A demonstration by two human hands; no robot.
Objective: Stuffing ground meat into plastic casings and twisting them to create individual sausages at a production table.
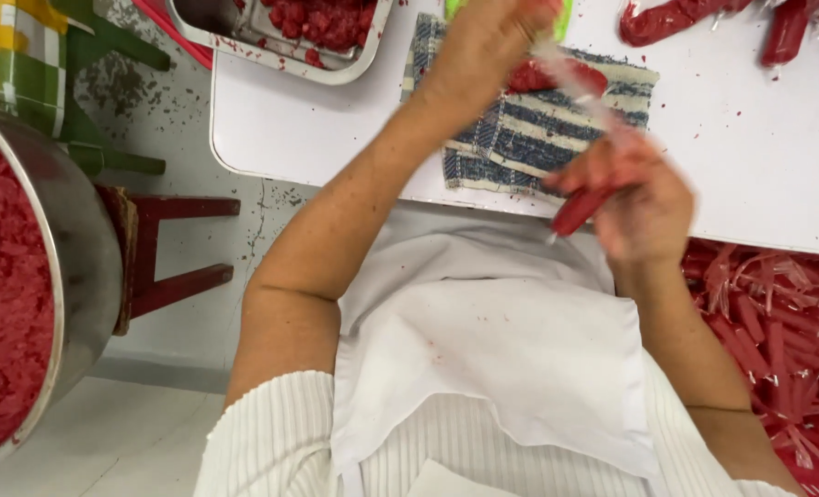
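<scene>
Above the striped cloth [547, 129] on the white tabletop [750, 156], the right hand [644, 202] has its grip closed on a red-filled plastic tube [580, 210]; the left hand [492, 46] pinches the tube's clear twisted end [570, 78], pulling it taut.

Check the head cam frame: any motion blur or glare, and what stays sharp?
Head view: left hand and right hand are motion-blurred, as is the clear plastic tube stretched between them; striped cloth, white apron and steel bowl read sharp; lighting is even, soft shadows, no harsh glare.
</scene>
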